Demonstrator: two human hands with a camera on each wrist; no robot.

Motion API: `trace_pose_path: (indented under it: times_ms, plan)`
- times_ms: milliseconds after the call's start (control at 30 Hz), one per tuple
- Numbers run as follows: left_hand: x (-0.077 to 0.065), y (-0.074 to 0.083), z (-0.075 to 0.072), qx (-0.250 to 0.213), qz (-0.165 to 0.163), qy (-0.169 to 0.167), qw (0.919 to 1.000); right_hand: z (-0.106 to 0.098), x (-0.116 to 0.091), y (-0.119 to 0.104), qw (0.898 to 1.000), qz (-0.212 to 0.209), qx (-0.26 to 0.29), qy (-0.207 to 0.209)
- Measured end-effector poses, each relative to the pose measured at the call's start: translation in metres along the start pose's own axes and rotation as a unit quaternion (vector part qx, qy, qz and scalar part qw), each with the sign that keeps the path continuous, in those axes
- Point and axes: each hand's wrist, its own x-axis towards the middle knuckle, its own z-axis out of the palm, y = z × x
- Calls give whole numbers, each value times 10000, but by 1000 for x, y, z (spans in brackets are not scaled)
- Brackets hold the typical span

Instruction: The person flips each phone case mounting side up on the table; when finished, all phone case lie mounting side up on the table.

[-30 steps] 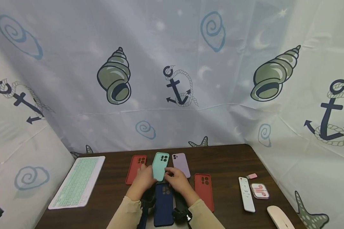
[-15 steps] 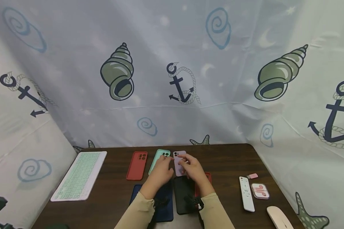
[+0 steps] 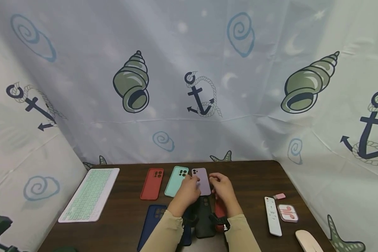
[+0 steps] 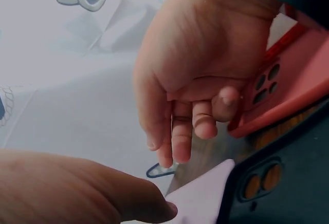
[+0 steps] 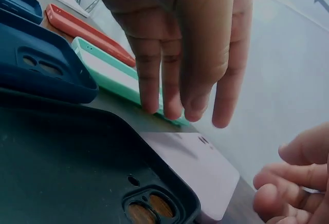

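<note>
A light purple phone case (image 3: 204,181) lies in the back row, camera cutouts at its far end. My left hand (image 3: 186,193) is at its left side, fingers reaching over it; in the left wrist view the thumb (image 4: 149,201) is right at its edge. My right hand (image 3: 224,189) is off its right side, fingers loosely bent, holding nothing. A mint green phone case (image 3: 174,182) lies left of the purple one. Nearer me, between my wrists, is a black phone case (image 3: 204,218). A red phone case (image 3: 219,209) is partly hidden under my right hand and wrist.
Another red phone case (image 3: 152,184) lies back left. A dark blue phone case (image 3: 148,220) lies nearer me; a second is mostly covered by my left forearm. A white-and-mint keyboard (image 3: 89,196) sits far left. Right are a white remote (image 3: 272,216), earphone box (image 3: 287,212) and mouse (image 3: 307,240).
Both hands have moved right, from the mint case to the purple one. They have since spread to its two sides, uncovering most of it. The view has shifted slightly.
</note>
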Motion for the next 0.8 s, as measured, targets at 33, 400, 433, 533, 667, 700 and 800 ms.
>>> trace_pose_path:
  times_ms: [33, 400, 433, 533, 667, 700, 800]
  plan:
    - [0, 0, 2, 0, -23, -23, 10000, 0, 0, 2, 10000, 69, -66, 21]
    - [-6, -5, 17, 402, 272, 165, 9987, 6, 0, 8, 9973, 202, -616, -338]
    - [-7, -6, 18, 399, 245, 139, 9988, 7, -1, 9, 9970, 177, -637, -394]
    - [-10, -9, 19, 365, 231, 90, 9990, 9, -2, 11, 9965, 194, -660, -475]
    - [-8, -10, 17, 341, 355, 54, 9988, 9, -2, 9, 9975, 157, -589, -366]
    - [-8, -10, 16, 341, 384, 36, 9987, 8, -1, 8, 9979, 175, -526, -333]
    - [-5, -9, 14, 323, 414, -7, 9986, 7, 0, 5, 9987, 230, -362, -280]
